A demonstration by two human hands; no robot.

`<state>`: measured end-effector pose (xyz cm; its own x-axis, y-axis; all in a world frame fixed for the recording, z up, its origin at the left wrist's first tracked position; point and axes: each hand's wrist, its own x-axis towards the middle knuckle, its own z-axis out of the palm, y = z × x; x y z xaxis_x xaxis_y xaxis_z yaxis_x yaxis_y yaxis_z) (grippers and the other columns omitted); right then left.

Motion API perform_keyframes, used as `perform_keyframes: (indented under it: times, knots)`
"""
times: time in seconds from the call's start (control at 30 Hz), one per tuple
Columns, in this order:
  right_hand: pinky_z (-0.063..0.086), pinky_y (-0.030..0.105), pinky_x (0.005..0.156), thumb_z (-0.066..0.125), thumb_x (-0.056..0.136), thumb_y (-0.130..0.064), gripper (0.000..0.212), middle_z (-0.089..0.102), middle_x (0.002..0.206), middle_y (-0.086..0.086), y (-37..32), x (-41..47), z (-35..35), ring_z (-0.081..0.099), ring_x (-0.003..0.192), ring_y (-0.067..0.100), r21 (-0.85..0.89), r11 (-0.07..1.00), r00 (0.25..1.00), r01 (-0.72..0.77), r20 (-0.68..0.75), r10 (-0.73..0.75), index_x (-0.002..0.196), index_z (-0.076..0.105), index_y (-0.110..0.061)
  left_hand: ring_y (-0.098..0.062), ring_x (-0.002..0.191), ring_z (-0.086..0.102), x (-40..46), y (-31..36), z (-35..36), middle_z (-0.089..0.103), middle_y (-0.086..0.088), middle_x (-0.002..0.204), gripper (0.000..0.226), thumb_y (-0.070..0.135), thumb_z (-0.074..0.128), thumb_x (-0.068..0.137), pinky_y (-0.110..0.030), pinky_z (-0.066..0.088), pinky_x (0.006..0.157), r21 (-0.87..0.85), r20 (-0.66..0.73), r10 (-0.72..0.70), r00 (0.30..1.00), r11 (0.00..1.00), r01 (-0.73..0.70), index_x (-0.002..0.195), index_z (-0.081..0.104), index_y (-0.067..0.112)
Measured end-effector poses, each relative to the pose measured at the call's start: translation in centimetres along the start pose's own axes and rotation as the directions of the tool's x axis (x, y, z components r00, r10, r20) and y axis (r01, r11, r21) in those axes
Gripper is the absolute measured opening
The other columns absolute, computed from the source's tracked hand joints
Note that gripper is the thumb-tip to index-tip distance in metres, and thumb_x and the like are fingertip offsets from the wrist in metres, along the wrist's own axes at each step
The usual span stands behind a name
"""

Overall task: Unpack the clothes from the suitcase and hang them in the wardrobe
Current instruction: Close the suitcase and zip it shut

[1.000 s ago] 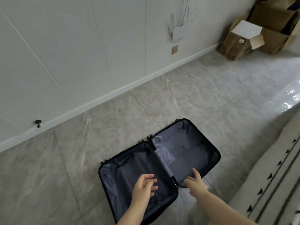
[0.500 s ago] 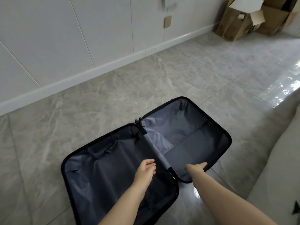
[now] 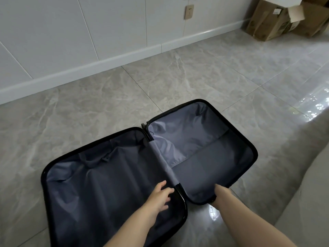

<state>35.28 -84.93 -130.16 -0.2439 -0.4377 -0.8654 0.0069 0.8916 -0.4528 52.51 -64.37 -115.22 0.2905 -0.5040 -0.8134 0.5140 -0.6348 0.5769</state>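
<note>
Tiled floor (image 3: 124, 97): open suitcase (image 3: 114, 184); left hand (image 3: 159, 196) relaxed inside, right hand (image 3: 220, 192) grips its rim.

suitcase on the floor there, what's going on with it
A person is bent over a black suitcase that lies fully open on the tiled floor. Both halves show only their grey lining; no clothes are visible in them. The left hand rests with loose fingers on the lining of the left half, near the hinge. The right hand is at the near rim of the right half, its fingers hidden over the edge. Some cardboard boxes stand by the wall.
</note>
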Motion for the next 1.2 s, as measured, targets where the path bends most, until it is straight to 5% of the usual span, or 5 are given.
perform_keyframes:
  times: [0.3,0.63,0.97,1.1,1.2]
  knots:
    - [0.053,0.058,0.081,0.037,0.095,0.007,0.035,0.057,0.116,0.016,-4.8,-8.7,0.9,0.057,0.098,0.041,-0.085,0.979,0.983,0.186,0.012,-0.186,0.123,0.05,-0.009,-0.029,0.137,0.044,1.6,1.7,3.3,0.039,-0.006,0.153,0.075,0.017,0.06,0.094,-0.042,0.042,0.11,-0.32,0.034,-0.018,0.999,0.947,0.028,0.155,0.018,0.028]
    - [0.057,0.043,0.083,0.05,0.088,0.001,0.047,0.067,0.109,0.009,-13.2,-16.2,6.9,0.065,0.085,0.025,-0.065,0.7,0.702,0.711,0.128,-0.701,0.126,0.045,-0.026,-0.024,0.116,0.061,0.1,7.2,0.4,0.05,0.001,0.144,0.048,0.029,0.053,0.1,-0.043,0.048,0.103,-0.45,-0.052,0.177,0.983,0.875,-0.181,0.145,0.041,0.029]
    - [0.046,0.038,0.108,0.05,0.089,0.013,0.063,0.057,0.138,-0.003,-3.1,-22.6,8.5,0.058,0.125,0.012,0.141,0.406,0.374,0.903,0.208,-0.904,0.115,0.048,-0.044,-0.035,0.119,0.061,-4.5,6.1,-16.3,0.065,-0.008,0.13,0.057,0.056,0.034,0.098,-0.051,0.043,0.106,-0.834,-0.275,0.274,0.922,0.409,-0.37,0.133,0.057,0.018]
    - [0.038,0.0,0.088,0.047,0.09,0.015,0.07,0.053,0.128,-0.006,-0.1,-21.4,5.8,0.052,0.113,0.015,-0.074,0.329,0.333,0.942,0.351,-0.875,0.142,0.041,-0.032,-0.03,0.094,0.072,-6.4,3.6,-19.6,0.071,-0.007,0.111,0.063,0.067,0.035,0.09,-0.042,0.051,0.092,-0.862,-0.3,0.25,0.92,0.342,-0.374,0.115,0.067,0.018]
    - [0.044,0.01,0.089,0.053,0.086,0.017,0.083,0.054,0.125,-0.007,1.4,-19.5,4.5,0.053,0.111,0.016,-0.188,0.251,0.311,0.949,0.459,-0.832,0.139,0.037,-0.045,-0.031,0.1,0.07,-7.2,1.5,-20.2,0.073,-0.01,0.109,0.064,0.071,0.043,0.081,-0.045,0.044,0.097,-0.886,-0.325,0.175,0.929,0.287,-0.364,0.107,0.073,0.02]
